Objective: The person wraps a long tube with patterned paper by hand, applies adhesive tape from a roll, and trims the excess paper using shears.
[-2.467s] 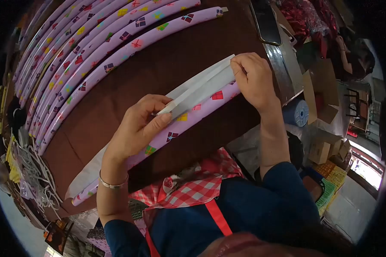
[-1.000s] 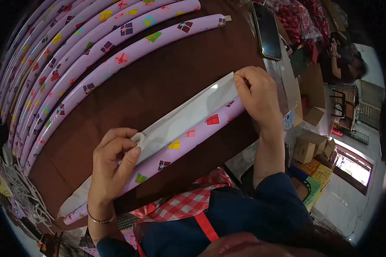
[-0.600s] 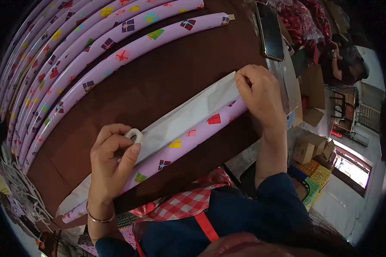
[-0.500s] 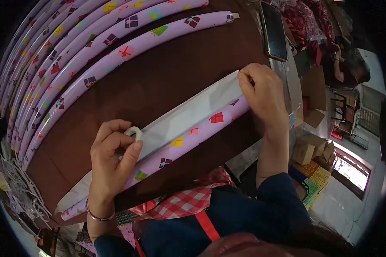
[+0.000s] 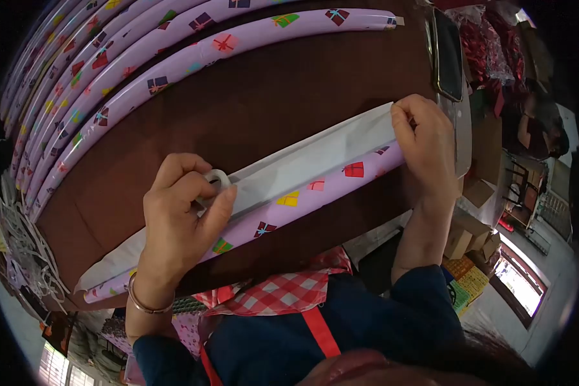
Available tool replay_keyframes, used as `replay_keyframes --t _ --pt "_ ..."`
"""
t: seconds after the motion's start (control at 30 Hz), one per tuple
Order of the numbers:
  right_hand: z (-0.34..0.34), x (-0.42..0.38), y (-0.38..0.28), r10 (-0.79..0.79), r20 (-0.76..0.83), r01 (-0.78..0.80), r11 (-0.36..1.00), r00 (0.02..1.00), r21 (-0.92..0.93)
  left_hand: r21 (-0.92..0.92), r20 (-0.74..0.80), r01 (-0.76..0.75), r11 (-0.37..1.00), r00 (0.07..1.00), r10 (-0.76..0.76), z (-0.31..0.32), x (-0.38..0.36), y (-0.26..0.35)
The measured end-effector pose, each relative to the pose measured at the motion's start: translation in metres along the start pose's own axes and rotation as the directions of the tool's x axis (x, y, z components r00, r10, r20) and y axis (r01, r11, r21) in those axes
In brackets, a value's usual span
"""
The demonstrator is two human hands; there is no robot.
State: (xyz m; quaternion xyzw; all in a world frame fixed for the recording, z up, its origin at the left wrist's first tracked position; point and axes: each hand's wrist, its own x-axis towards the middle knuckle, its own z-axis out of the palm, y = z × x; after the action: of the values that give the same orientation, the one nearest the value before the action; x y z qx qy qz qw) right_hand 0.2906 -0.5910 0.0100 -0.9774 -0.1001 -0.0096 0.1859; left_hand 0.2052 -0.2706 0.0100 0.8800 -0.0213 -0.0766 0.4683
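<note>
Holding white ring (image 5: 224,177) in left hand (image 5: 183,219), paper (image 5: 321,156) in right hand (image 5: 426,141).

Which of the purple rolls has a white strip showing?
The roll lying between the left hand and right hand. Its white strip sets it apart; the rolls in the row show purple gift print.

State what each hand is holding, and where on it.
Left hand: small white ring, by its rim, between thumb and fingers. Right hand: white-backed purple paper, by its right end.
</note>
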Motion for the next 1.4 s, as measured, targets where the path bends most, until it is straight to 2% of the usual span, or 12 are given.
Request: replay_keyframes --t 0.07,0.13,0.23,0.47,0.53,1.07,1.13,1.23,1.4 --pt "-0.0006 0.0004 0.0015 -0.015 0.010 0.015 1.000 1.000 -0.002 0.008 -0.016 0.006 1.000 1.000 -0.005 0.0023 0.0006 -0.0019" --pt "-0.0008 0.0011 0.0025 0.006 0.032 -0.006 1.000 0.999 -0.001 0.138 -0.078 -0.110 0.984 0.989 0.122 0.0041 0.0018 -0.0052" --pt "-0.0012 0.0011 0.0011 0.054 0.054 -0.055 0.998 0.997 0.014 0.204 -0.111 -0.099 0.974 0.986 0.123 0.0061 0.0027 -0.0040" --pt "-0.0006 0.0014 0.0023 0.016 0.042 -0.015 1.000 0.999 -0.019 0.302 -0.135 -0.165 0.939 0.968 0.213 0.0057 0.0064 -0.0040" --pt "-0.0007 0.0017 0.0027 0.018 0.051 -0.018 1.000 0.999 -0.016 0.381 -0.119 -0.248 0.891 0.942 0.314 0.0049 0.0083 -0.0052" --pt "-0.0048 0.0030 0.0051 0.066 0.136 -0.065 0.998 0.989 -0.012 0.370 -0.088 -0.196 0.908 0.966 0.244 0.0081 0.0071 -0.0028" --pt "-0.0040 0.0025 0.0067 0.098 0.134 -0.101 0.995 0.986 0.020 0.379 -0.064 -0.195 0.905 0.970 0.236 0.0077 0.0073 -0.0027" --pt "-0.0040 0.0028 0.0070 0.103 0.130 -0.099 0.995 0.986 -0.032 0.401 -0.090 -0.210 0.892 0.960 0.266 0.0094 0.0079 -0.0064" --pt "-0.0042 0.0031 0.0042 0.086 0.124 -0.085 0.996 0.988 -0.013 0.376 -0.093 -0.190 0.907 0.966 0.241 0.0110 0.0078 -0.0044"
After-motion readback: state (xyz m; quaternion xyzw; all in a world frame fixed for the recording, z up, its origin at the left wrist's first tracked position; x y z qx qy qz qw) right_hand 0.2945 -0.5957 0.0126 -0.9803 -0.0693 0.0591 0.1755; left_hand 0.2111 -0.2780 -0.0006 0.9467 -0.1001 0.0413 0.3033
